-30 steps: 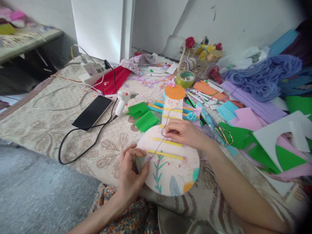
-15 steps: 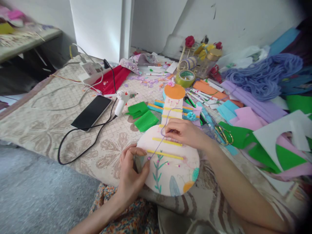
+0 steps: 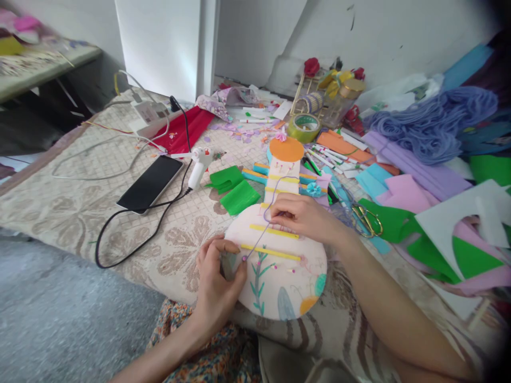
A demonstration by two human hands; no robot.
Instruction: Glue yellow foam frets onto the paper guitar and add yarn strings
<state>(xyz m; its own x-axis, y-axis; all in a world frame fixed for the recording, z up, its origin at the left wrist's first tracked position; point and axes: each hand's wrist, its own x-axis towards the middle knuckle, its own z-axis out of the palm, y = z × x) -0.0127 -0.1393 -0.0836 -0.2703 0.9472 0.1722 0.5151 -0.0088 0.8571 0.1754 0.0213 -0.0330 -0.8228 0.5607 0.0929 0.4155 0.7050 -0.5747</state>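
**Two hands on a guitar-shaped paper cutout**

The guitar-shaped cutout (image 3: 279, 266) lies flat on the patterned cloth (image 3: 80, 213), at the near middle of the scene, its round pale-pink body toward the viewer and its neck running away to an orange disc (image 3: 286, 149) at the far end. Yellow strips (image 3: 271, 252) cross the body; painted leaves mark its near part.

The left hand (image 3: 217, 282) enters from the near left, forearm angled up toward the cutout. It rests at the left rim of the body, fingers curled, with thumb and forefinger pressed together on the rim next to a small pink bead (image 3: 244, 258). Whether it actually grips the bead cannot be told.

The right hand (image 3: 305, 215) comes in from the near right, its forearm lying diagonally across the cloth. The palm faces down over the upper body of the cutout, and the fingertips are drawn together, pinching a thin purple thread (image 3: 266, 213). The thread runs from the bead up past the fingers and loops on along the neck.

To the left lie a black phone (image 3: 151, 183), a white glue gun (image 3: 198, 165) and folded green paper (image 3: 235, 191). To the right lie scissors (image 3: 365, 221), and farther off markers (image 3: 323, 157), a tape roll (image 3: 304, 127) and coloured sheets (image 3: 403, 194).
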